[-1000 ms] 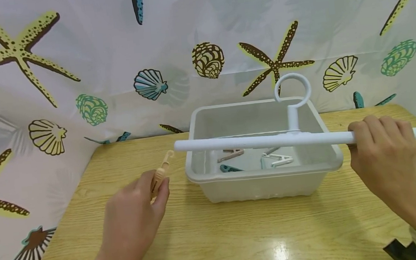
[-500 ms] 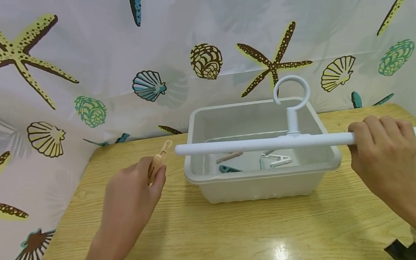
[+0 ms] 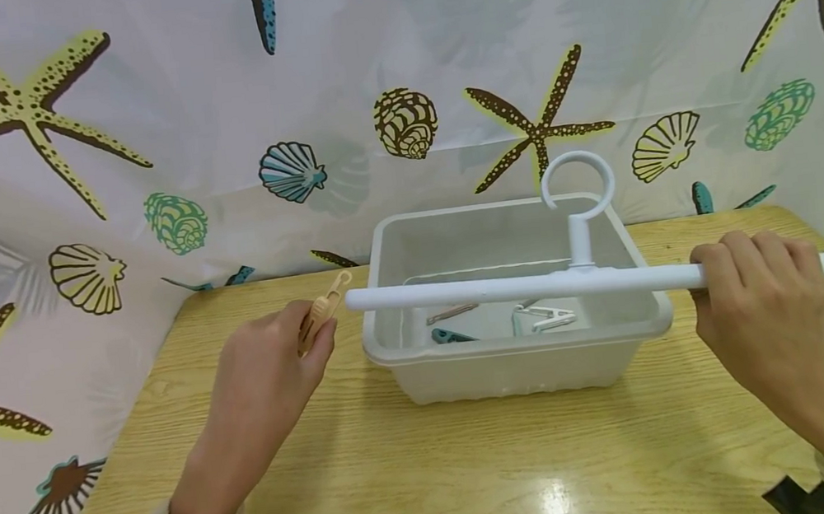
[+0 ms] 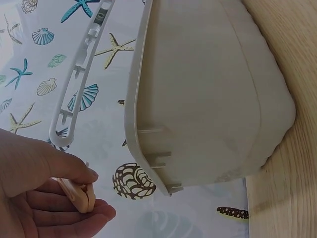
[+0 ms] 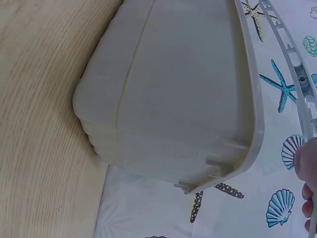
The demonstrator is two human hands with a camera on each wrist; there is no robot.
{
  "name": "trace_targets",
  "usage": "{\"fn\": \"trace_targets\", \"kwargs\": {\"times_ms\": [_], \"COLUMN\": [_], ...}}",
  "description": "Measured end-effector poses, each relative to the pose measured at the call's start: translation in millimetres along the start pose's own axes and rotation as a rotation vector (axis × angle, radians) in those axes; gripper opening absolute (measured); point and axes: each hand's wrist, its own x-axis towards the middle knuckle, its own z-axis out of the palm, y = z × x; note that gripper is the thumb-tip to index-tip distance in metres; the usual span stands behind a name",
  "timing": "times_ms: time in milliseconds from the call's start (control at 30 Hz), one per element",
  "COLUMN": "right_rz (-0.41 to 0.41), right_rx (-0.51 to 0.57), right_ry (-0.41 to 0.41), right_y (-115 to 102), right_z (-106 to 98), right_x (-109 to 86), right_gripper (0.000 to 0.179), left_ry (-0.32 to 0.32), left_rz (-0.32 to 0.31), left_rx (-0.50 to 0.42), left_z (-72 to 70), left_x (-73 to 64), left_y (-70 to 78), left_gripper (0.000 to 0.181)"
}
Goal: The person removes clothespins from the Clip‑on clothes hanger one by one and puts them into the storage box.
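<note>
My left hand (image 3: 266, 370) pinches a light orange clothespin (image 3: 325, 305) between thumb and fingers, its small hooked end pointing up and away. In the left wrist view, the clothespin (image 4: 79, 196) lies across the fingers under the thumb. A white hanger bar (image 3: 475, 290) with a round hook (image 3: 609, 180) is held level above the bin by my right hand (image 3: 763, 306), whose fingers wrap its right end. The bar's left end is close to the clothespin; whether they touch I cannot tell. Seen from below, the hanger (image 4: 74, 94) has a hollow, ribbed underside.
A white plastic bin (image 3: 520, 371) stands on the wooden table (image 3: 462, 467), partly behind the bar. Inside lie several clothespins, among them a dark teal one (image 3: 452, 335), a pinkish one (image 3: 452, 313) and a white one (image 3: 555, 319). A curtain (image 3: 334, 66) printed with sea shells and starfish hangs behind.
My left hand has moved slightly up and to the right, bringing the clothespin to the bar's left end. The right hand and hanger have stayed nearly still.
</note>
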Motion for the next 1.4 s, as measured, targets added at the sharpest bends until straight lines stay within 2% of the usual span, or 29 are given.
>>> {"fn": "trace_targets", "kwargs": {"times_ms": [267,667,933,1267,1400], "right_rz": [-0.006,-0.007,-0.001,-0.006,-0.007], "right_rx": [-0.002,0.013,0.016,0.027,0.032], "right_ry": [0.014,-0.012,-0.027,-0.030,-0.027], "right_y": [-0.3,-1.6,-3.6,-4.1,-4.4], "right_z": [0.6,-0.5,-3.2,-4.8,-4.6], "right_x": [-0.4,-2.1,-2.6,-2.8,-3.1], "right_gripper": [0.004,0.009,0.011,0.012,0.013], "left_ry": [-0.042,-0.051,-0.082,-0.046,-0.080], "left_rz": [-0.005,0.015,0.023,0.075,0.072], "left_rx": [-0.015,-0.036,-0.031,-0.024,-0.015], "left_z": [-1.1,1.6,2.5,6.1,5.7], "left_x": [4.7,9.0,16.3,24.3,26.8], "left_y": [0.6,-4.1,-5.4,-3.8,-3.5], "left_gripper": [0.014,0.014,0.013,0.027,0.025]}}
